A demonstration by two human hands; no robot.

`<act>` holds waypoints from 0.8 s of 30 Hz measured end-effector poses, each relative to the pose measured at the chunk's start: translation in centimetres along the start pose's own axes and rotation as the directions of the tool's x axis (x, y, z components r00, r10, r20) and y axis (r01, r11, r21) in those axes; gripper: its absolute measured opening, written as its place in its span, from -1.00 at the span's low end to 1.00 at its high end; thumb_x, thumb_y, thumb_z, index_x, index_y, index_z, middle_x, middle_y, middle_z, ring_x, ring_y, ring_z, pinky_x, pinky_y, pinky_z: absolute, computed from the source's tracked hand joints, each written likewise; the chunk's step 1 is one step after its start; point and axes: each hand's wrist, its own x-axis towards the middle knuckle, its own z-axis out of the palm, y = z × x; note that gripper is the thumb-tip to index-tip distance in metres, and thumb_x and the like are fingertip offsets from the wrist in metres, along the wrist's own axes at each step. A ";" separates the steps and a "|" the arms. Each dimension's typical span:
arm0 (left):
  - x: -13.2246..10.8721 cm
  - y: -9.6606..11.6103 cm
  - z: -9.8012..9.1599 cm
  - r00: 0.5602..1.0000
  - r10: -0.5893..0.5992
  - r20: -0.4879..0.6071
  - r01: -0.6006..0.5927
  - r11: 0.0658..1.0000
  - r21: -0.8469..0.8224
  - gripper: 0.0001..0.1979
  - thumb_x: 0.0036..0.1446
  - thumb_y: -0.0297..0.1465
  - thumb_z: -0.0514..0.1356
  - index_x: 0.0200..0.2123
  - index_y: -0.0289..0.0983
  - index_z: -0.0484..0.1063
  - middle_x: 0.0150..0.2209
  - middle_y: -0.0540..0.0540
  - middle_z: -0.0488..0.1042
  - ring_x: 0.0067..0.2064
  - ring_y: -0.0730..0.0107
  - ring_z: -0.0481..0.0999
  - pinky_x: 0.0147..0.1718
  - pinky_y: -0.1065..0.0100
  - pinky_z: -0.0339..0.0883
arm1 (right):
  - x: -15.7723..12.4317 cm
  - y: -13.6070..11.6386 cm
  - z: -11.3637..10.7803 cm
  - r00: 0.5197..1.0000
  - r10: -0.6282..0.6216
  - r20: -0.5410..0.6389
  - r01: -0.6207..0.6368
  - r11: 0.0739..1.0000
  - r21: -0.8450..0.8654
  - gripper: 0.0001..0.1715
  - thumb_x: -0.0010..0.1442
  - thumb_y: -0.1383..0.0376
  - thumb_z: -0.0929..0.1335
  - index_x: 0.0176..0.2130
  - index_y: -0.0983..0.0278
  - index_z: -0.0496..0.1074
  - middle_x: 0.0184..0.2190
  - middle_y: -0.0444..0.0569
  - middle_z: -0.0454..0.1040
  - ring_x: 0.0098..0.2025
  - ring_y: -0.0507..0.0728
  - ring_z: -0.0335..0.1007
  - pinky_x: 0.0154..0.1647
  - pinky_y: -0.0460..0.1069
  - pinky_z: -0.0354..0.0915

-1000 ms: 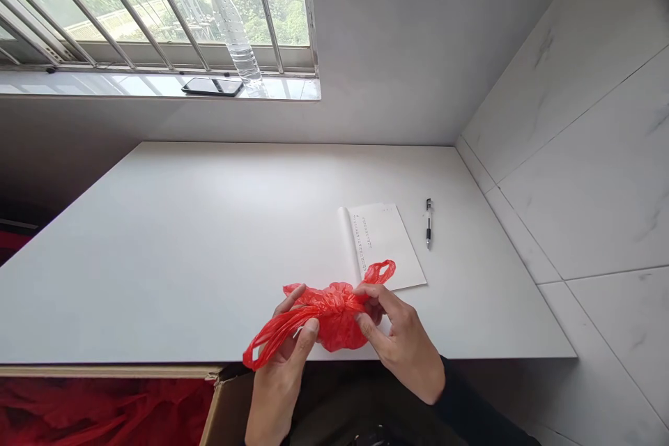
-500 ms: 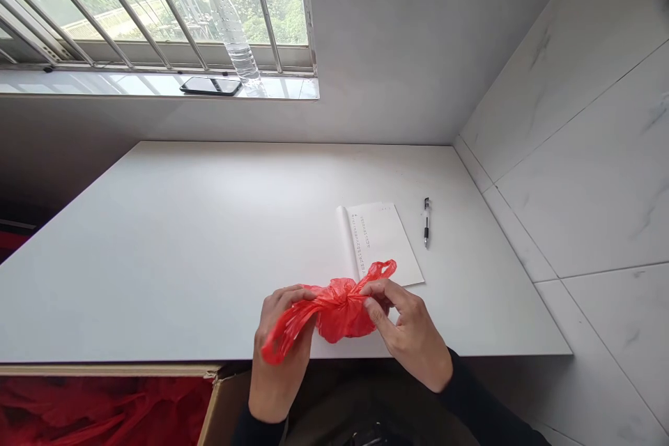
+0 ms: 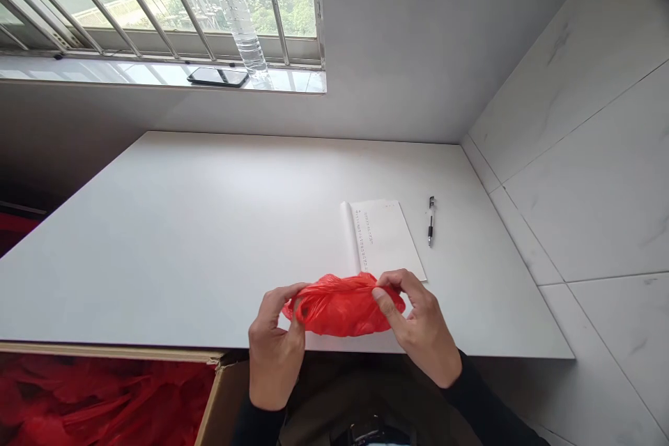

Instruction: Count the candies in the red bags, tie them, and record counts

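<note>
A red plastic bag (image 3: 345,306), thin and crinkled, is stretched sideways between my two hands above the table's front edge. My left hand (image 3: 277,341) pinches its left end between thumb and fingers. At the other end, my right hand (image 3: 421,324) grips the bag's upper right part with thumb and forefinger. The bag looks bunched and puffed in the middle; whether anything is inside, I cannot tell. Just behind it lies an open notebook (image 3: 389,237) with small printed or written marks, its lower edge partly covered by the bag and fingers.
A black-and-clear pen (image 3: 431,221) lies right of the notebook on the white table (image 3: 209,223). Below the front left edge stands a cardboard box (image 3: 222,397) holding red plastic material (image 3: 104,404). A phone (image 3: 217,77) and a water bottle (image 3: 243,24) are on the windowsill. Tiled wall (image 3: 601,202) borders the right.
The twisted knot in the bag's middle has come undone, and the bag is now spread wider. Its loose handle ends no longer stick out. The view has shifted slightly.
</note>
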 end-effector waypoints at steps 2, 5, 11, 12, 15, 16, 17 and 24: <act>0.1 -0.3 -0.4 0.994 -0.080 -0.071 0.080 0.997 0.002 -0.76 0.31 -0.17 0.16 -0.10 -0.13 0.53 -0.15 -0.09 0.58 -0.15 0.20 0.53 -0.14 0.16 0.41 | 0.0 0.5 -0.5 0.994 0.088 -0.060 -0.084 0.994 0.066 -0.78 0.41 0.07 0.29 -0.20 0.14 0.35 -0.27 -0.11 0.43 -0.21 0.15 0.35 -0.15 0.06 0.32; -0.1 0.6 -0.5 0.995 -0.090 -0.035 0.089 0.996 -0.006 -0.67 0.31 -0.17 0.16 0.10 -0.06 0.45 0.06 -0.08 0.53 0.00 0.20 0.51 -0.02 0.14 0.41 | -0.2 0.8 -1.0 0.987 0.153 -0.057 -0.144 0.981 0.133 -0.77 0.40 0.04 0.29 -0.15 0.14 0.32 -0.10 -0.06 0.43 -0.08 0.16 0.37 -0.08 0.06 0.35; 0.0 3.3 0.5 0.975 0.188 0.122 -0.197 0.978 0.066 -0.76 0.20 -0.30 0.29 -0.05 -0.01 0.56 -0.08 0.03 0.59 0.07 0.22 0.46 0.07 0.22 0.35 | -0.5 -0.3 -1.0 0.996 0.085 0.032 -0.088 0.990 0.110 -0.70 0.36 0.06 0.35 0.02 0.11 0.40 -0.20 -0.12 0.43 -0.10 0.13 0.39 0.06 0.06 0.31; 0.2 3.3 0.4 0.982 0.163 0.095 -0.169 0.984 0.056 -0.86 0.22 -0.29 0.28 -0.14 -0.04 0.58 -0.17 0.03 0.61 -0.01 0.24 0.49 0.00 0.24 0.37 | -0.4 -0.3 -1.2 0.996 0.088 0.013 -0.089 0.989 0.121 -0.73 0.37 0.05 0.34 -0.04 0.13 0.43 -0.21 -0.11 0.44 -0.12 0.13 0.40 0.00 0.04 0.33; 0.9 2.7 -0.7 0.998 0.039 -0.041 -0.038 0.999 0.023 -0.84 0.29 -0.22 0.22 -0.18 -0.13 0.55 -0.21 -0.02 0.61 -0.13 0.26 0.55 -0.12 0.26 0.41 | -0.2 0.2 -2.3 0.982 0.154 -0.108 -0.129 0.970 0.208 -0.69 0.40 0.01 0.29 -0.14 0.17 0.42 -0.25 -0.08 0.44 -0.22 0.13 0.40 -0.21 0.01 0.36; 0.9 2.7 -1.1 0.997 -0.001 -0.071 0.001 1.000 0.007 -0.80 0.30 -0.19 0.20 -0.16 -0.15 0.55 -0.19 -0.04 0.61 -0.12 0.25 0.57 -0.12 0.25 0.42 | -0.3 0.4 -2.6 0.975 0.172 -0.143 -0.136 0.964 0.230 -0.69 0.41 0.01 0.28 -0.11 0.17 0.40 -0.25 -0.08 0.44 -0.24 0.12 0.40 -0.24 0.01 0.36; 0.9 2.8 -1.5 0.996 -0.031 -0.082 0.030 0.999 -0.016 -0.77 0.31 -0.18 0.18 -0.12 -0.16 0.54 -0.16 -0.05 0.61 -0.09 0.23 0.57 -0.10 0.25 0.42 | -0.4 0.6 -2.9 0.969 0.175 -0.173 -0.131 0.963 0.236 -0.69 0.41 0.02 0.28 -0.08 0.17 0.38 -0.22 -0.06 0.44 -0.23 0.13 0.40 -0.24 0.01 0.37; -0.7 6.4 -1.4 0.982 0.186 0.031 -0.187 0.982 0.031 -0.53 0.20 -0.31 0.32 0.17 0.06 0.39 0.00 0.02 0.47 0.09 0.27 0.44 0.12 0.26 0.29 | -2.6 -2.9 -2.1 0.870 -0.319 -0.375 0.339 0.941 -0.014 -0.73 0.35 0.37 0.32 0.01 0.08 0.32 -0.17 -0.05 0.41 -0.11 0.17 0.40 -0.02 0.13 0.39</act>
